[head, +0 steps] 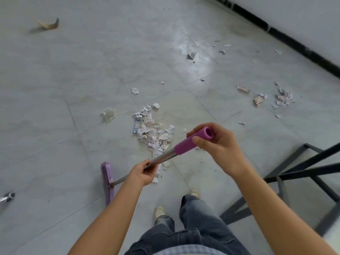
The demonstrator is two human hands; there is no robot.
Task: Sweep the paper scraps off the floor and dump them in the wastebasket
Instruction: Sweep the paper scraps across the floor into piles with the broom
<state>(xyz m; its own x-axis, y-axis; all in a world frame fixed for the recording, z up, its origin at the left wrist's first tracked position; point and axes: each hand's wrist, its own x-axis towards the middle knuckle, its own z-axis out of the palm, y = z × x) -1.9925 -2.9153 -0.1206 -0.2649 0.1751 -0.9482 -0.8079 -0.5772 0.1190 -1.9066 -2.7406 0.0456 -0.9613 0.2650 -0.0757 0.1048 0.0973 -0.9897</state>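
Observation:
I hold a broom with a metal shaft and a purple foam grip. My right hand grips the purple end; my left hand grips the shaft lower down. The purple broom head rests on the grey tile floor at lower left. A pile of torn paper scraps lies just beyond my hands. A smaller cluster of scraps lies at the right, with single pieces scattered between. No wastebasket is in view.
A black metal frame stands at the right, close to my right arm. A black baseboard runs along the wall at upper right. A brown curled scrap lies far left. A metal tube end shows at the left edge. My shoes are below.

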